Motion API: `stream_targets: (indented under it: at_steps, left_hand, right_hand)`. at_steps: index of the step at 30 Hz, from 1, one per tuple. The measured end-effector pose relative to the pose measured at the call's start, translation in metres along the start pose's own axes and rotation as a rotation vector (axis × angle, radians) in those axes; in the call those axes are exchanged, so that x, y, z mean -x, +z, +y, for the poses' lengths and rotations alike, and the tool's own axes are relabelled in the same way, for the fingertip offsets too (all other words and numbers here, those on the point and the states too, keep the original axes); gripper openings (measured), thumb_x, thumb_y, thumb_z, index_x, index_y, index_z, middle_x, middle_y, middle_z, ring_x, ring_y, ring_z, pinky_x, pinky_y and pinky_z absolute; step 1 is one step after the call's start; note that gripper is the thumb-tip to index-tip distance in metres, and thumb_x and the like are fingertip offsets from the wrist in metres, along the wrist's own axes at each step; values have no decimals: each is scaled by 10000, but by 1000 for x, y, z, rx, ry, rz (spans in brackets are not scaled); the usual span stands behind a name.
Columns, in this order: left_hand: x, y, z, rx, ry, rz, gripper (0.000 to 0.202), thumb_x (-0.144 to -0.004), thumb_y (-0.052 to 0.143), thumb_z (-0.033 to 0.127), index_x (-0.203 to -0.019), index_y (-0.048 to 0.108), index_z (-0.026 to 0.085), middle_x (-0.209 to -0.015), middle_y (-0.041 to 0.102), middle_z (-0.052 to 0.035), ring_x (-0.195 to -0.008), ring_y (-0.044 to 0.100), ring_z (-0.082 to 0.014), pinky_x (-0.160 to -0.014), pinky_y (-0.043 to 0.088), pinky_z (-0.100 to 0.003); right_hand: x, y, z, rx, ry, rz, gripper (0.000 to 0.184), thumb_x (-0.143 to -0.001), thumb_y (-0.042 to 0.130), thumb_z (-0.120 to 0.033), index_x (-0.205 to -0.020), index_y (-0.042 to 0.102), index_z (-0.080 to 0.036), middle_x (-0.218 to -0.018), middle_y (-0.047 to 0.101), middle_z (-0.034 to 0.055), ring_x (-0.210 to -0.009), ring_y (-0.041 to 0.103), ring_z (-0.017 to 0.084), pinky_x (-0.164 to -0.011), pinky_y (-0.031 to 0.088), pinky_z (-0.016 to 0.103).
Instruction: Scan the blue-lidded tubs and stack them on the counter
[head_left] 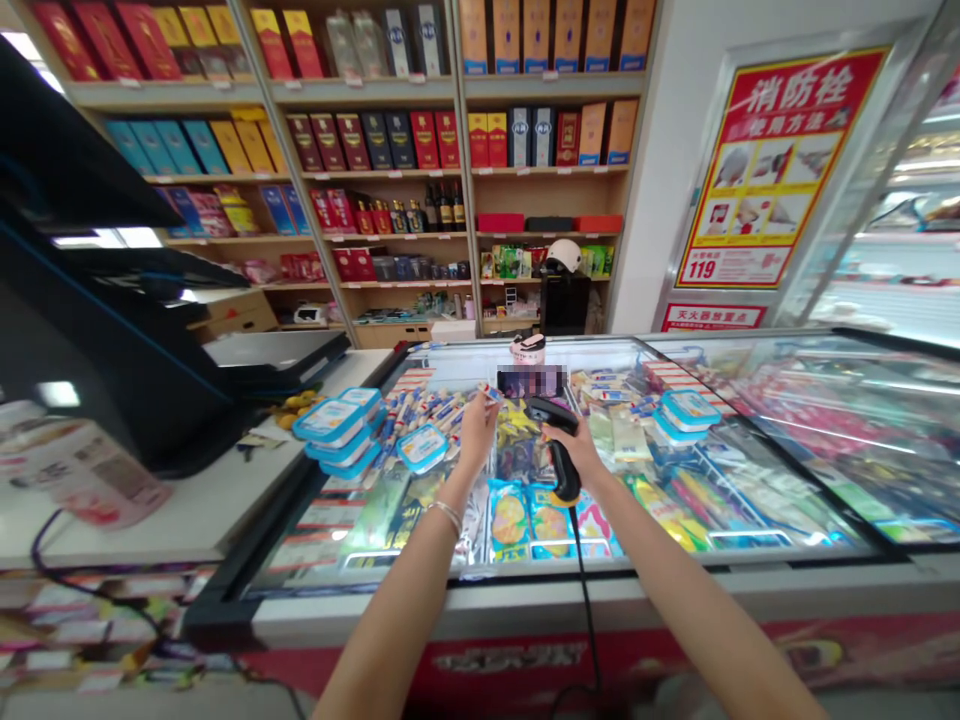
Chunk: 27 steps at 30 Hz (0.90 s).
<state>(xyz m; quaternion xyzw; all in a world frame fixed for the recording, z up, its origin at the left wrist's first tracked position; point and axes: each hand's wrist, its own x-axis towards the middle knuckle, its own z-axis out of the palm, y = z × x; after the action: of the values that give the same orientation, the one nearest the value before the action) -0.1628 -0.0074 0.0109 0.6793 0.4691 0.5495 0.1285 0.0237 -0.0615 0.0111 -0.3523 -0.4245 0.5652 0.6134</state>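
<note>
Chest freezer (525, 600), glass-topped: across lower frame. Wooden shelving (367, 90), boxes and bottles: upper left to upper centre. Red poster (780, 165): upper right. Blue-lidded tubs (337, 430), stacked: left of centre, on the freezer. Black scanner (564, 470), corded: centre, right hand (579, 447) wrapped around its handle. Small wrapped stick (490, 392): centre, pinched in left hand (478, 425). Hands apart.

Bright; glare on freezer glass (885, 400); edges stretched, blurry

Right grip (574, 445) around black scanner (564, 475), left grip (478, 425) holding small packet (491, 394), tubs (345, 430) on freezer (517, 601), red 119 poster (780, 130)
</note>
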Motion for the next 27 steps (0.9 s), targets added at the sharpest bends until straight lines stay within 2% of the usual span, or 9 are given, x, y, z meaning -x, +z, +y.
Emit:
stream_targets:
  at_steps: [7,11,15,19,22,27]
  left_hand:
    - [1,1,5,-77,-37,-66,209,-908,465,224,-1097,544,179,-1044,674,-108,-978,661,-228,-883,492,-363]
    - [1,-6,17,-284,19,20,295,-940,405,251,-1176,557,161,-1102,624,-136,-1028,605,-242,-924,458,-366]
    - [-7,-40,24,-546,14,155,334,-954,395,300,-1179,609,176,-1089,604,-129,-1060,555,-253,-953,425,-355]
    - [-14,-83,14,-769,-118,246,347,-942,405,289,-1141,654,152,-1060,602,-145,-1050,534,-280,-945,420,-377]
    - [-15,-100,5,-877,-201,207,335,-925,417,267,-1090,685,152,-1049,611,-150,-1053,527,-295,-938,421,-379]
    - [-13,-98,4,-979,-244,35,322,-898,440,259,-1005,716,133,-1028,626,-166,-1032,544,-309,-941,414,-396]
  right_hand:
    - [1,-1,-2,-22,11,6,529,-551,823,-366,-893,438,-245,-594,639,-68,-342,547,141,-322,427,245]
    - [1,0,-3,-37,40,12,500,-538,833,-369,-872,486,-231,-604,650,-49,-356,551,136,-331,429,242]
    - [-1,-3,-2,-84,84,46,453,-541,838,-356,-838,530,-206,-654,683,-7,-386,556,124,-343,435,234]
    - [-4,-6,2,-102,111,46,405,-553,837,-333,-820,568,-189,-652,673,-4,-401,551,110,-355,432,225]
    - [-4,-6,2,-87,138,-17,357,-574,830,-338,-797,600,-181,-656,664,-5,-410,547,102,-368,433,223]
    - [0,-2,2,-39,172,-109,328,-589,822,-356,-795,630,-189,-660,663,0,-418,558,117,-380,441,239]
